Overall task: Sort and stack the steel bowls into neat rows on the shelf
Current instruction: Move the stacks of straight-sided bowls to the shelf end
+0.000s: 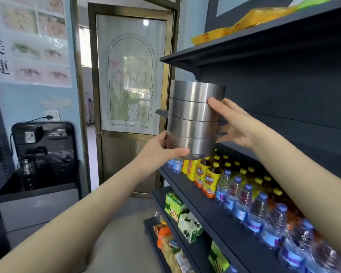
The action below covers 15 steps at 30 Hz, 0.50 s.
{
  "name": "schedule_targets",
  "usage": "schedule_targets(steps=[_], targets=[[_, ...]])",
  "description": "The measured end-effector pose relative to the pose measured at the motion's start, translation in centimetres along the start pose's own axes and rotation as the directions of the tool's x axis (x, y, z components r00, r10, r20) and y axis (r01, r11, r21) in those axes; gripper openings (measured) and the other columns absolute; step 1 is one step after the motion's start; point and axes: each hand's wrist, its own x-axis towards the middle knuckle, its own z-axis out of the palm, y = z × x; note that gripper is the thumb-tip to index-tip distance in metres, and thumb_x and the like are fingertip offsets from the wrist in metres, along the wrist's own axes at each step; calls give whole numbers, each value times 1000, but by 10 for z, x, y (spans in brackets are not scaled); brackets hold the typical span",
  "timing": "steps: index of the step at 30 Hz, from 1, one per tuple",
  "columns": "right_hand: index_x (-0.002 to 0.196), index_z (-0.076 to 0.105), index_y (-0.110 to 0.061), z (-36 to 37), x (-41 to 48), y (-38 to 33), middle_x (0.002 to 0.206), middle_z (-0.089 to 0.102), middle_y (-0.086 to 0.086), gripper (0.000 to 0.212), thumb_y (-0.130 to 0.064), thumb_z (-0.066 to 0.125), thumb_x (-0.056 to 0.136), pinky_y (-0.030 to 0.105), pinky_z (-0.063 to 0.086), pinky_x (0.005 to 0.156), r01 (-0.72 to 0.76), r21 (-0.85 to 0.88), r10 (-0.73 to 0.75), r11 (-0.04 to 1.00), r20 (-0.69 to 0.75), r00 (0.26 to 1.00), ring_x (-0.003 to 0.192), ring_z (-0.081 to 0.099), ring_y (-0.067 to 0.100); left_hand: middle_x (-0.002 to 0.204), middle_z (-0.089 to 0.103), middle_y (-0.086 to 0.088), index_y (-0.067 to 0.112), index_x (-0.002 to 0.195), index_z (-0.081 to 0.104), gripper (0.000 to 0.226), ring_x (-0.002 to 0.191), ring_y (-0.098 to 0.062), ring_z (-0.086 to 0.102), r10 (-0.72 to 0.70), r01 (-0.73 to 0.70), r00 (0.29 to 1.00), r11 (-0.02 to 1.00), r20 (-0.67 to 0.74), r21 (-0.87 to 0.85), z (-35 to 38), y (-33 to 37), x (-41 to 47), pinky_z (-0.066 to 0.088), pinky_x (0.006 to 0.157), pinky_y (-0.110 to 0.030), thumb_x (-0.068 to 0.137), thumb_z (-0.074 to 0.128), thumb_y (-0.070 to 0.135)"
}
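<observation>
Four stacked brushed-steel round bowls hang above the dark grey shelf board, left hand curled round the lowest, right hand clasping the side with thumb and fingers; tilting could spill the offset top bowl.

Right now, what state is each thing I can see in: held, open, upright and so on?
stack of steel bowls, four high, held in the air, top one shifted sideways.
left hand, grips the stack at its bottom.
right hand, grips the stack's other side.
door, ajar, with a gap at its handle side.
bottles, upright, capped, in rows.
plug, plugged in.
</observation>
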Motion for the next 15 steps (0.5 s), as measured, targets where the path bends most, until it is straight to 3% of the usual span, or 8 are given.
schedule_targets(steps=[7,11,13,15], targets=[[97,57,-33,32,98,20,115,65,1,32,-50,73,76,44,58,68,29,-41,-32,999,-88,996,103,65,30,112,71,11,27,124,60,60,105,-4,66,-29,25,989,999,147,28,-58,-50,106,52,95,-30,69,85,30],[98,59,-35,25,157,31,109,67,-1,44,-56,78,65,55,56,80,46,-76,-58,996,-161,985,104,64,30,113,71,6,23,122,59,57,103,-6,68,-32,30,966,999,256,12,-66,-70,180,53,96,-32,71,84,23],[94,59,-35,19,190,36,107,67,-2,43,-57,79,63,56,54,81,55,-90,-71,994,-195,978,105,63,30,113,71,6,22,126,56,61,102,-6,68,-29,24,947,1000,320,19,-65,-81,221,54,93,-29,72,84,22],[102,57,-33,9,226,43,110,67,-2,58,-62,80,57,56,54,80,62,-106,-86,992,-233,969,105,63,29,117,69,6,21,132,52,69,104,-6,67,-26,9,930,999,368,47,-65,-94,266,54,93,-28,71,84,24]])
